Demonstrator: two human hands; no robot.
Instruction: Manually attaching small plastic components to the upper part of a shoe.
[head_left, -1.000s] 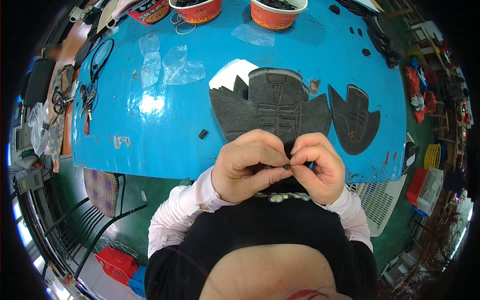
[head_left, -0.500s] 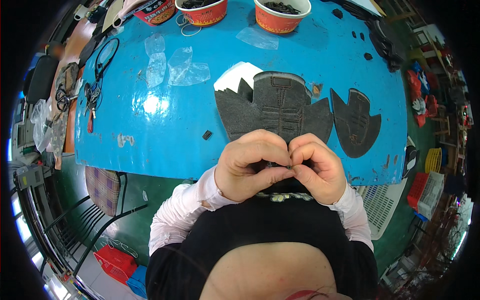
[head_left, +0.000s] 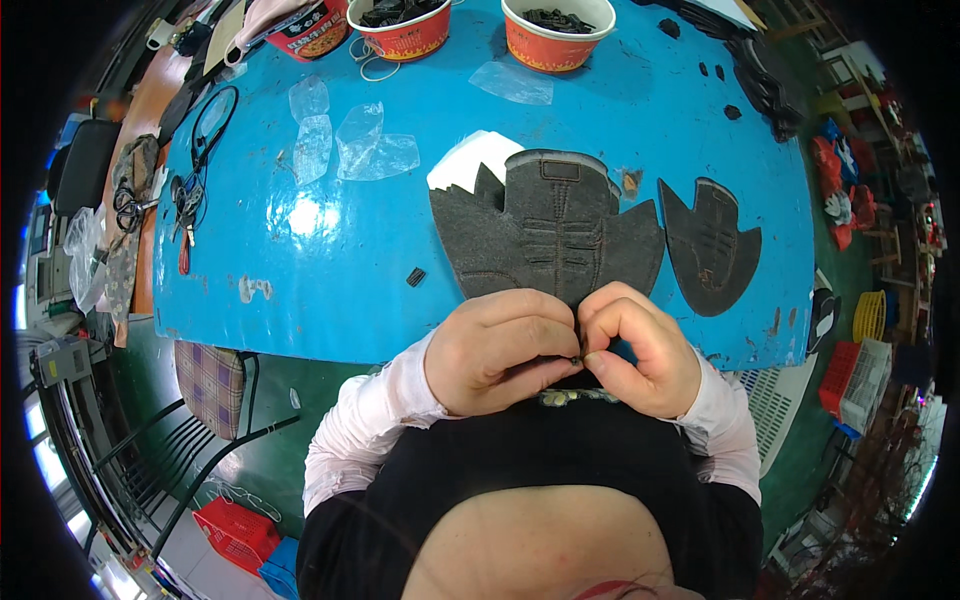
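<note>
The left hand point(head_left: 500, 350) and the right hand point(head_left: 635, 350) meet knuckle to knuckle at the near edge of the blue bench point(head_left: 300, 270), both curled tight, fingertips pinching a tiny dark piece point(head_left: 578, 357) between them. What that piece is cannot be told; it is nearly swallowed by the fingers. The near edge of the large dark grey stitched fabric shoe upper point(head_left: 550, 235) runs under both hands, so that edge is hidden; whether the fingers also grip the fabric itself cannot be made out. The rest of the upper lies flat on the bench, spreading away from the hands, over a white sheet point(head_left: 470, 158) of which only a corner shows.

Just to the right lies a smaller dark grey cut fabric panel point(head_left: 712, 245), apart from the upper. A small black chip point(head_left: 416, 277) sits to the left. Farther off lie crumpled clear plastic wrappers point(head_left: 345, 145) and, at the far edge, two orange-red paper bowls point(head_left: 557, 32) of dark bits, their contents too small to identify and partly cut off by the frame. Black cords and scissors point(head_left: 160, 200) lie at the left rim.

The bench top is scuffed and glossy. Below it is a green floor point(head_left: 270, 440), with a checked stool cushion point(head_left: 212, 375) and a red crate point(head_left: 235, 530).
</note>
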